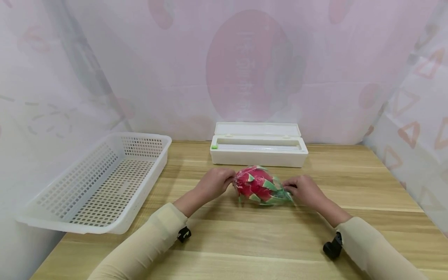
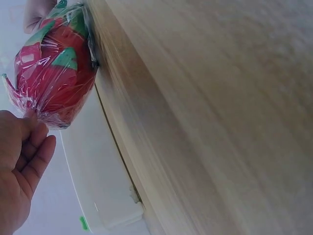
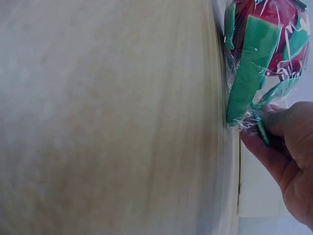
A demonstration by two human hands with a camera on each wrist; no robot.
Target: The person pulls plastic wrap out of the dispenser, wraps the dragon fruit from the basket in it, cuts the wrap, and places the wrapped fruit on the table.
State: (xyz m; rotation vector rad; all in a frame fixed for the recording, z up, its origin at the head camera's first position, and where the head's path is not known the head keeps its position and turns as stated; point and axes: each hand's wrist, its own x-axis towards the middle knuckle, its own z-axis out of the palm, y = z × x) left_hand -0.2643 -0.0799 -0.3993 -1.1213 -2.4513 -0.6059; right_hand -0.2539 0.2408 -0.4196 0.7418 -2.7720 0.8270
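A red dragon fruit (image 1: 257, 184) with green scales lies on its side near the middle of the table, wrapped in clear plastic film. At its left end my left hand (image 1: 215, 182) pinches the gathered film between thumb and fingers. The left wrist view shows the film (image 2: 36, 110) drawn into creases at those fingertips. My right hand (image 1: 305, 188) pinches the opposite, leafy end. In the right wrist view, thumb and forefinger hold bunched film (image 3: 249, 122) beside the long green scale tips (image 3: 252, 68).
Behind the fruit stands a white cling film box (image 1: 259, 155), its lid (image 1: 257, 128) raised and a green tab (image 1: 214, 147) at its left corner. A white perforated plastic basket (image 1: 147, 186) sits at the left on the wooden table (image 1: 245, 249). Printed cloth hangs around the back and sides.
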